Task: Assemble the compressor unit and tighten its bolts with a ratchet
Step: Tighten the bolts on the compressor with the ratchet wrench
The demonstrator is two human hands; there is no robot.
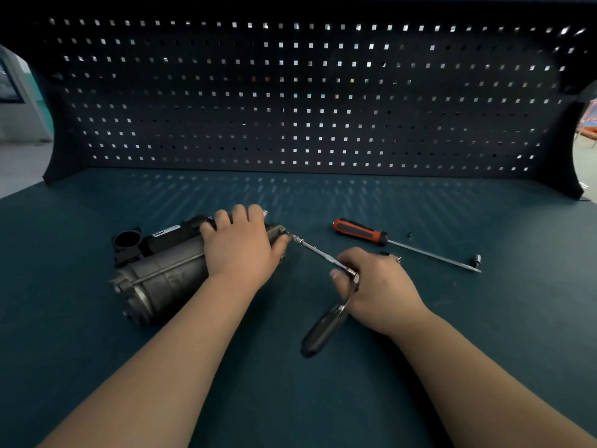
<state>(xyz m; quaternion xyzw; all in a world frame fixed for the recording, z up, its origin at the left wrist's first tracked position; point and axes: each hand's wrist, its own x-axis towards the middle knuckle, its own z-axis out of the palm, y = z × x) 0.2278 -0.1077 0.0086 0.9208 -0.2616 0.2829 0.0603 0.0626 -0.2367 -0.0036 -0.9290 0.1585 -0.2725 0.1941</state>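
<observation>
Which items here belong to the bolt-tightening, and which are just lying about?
In use: compressor, held by the left hand; ratchet, gripped by the right hand.
Lying about: screwdriver; socket.

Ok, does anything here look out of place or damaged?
Nothing stands out. The grey metal compressor lies under the left hand, the right hand grips the black-handled ratchet, and a small metal socket lies loose beside the orange-handled screwdriver.
</observation>
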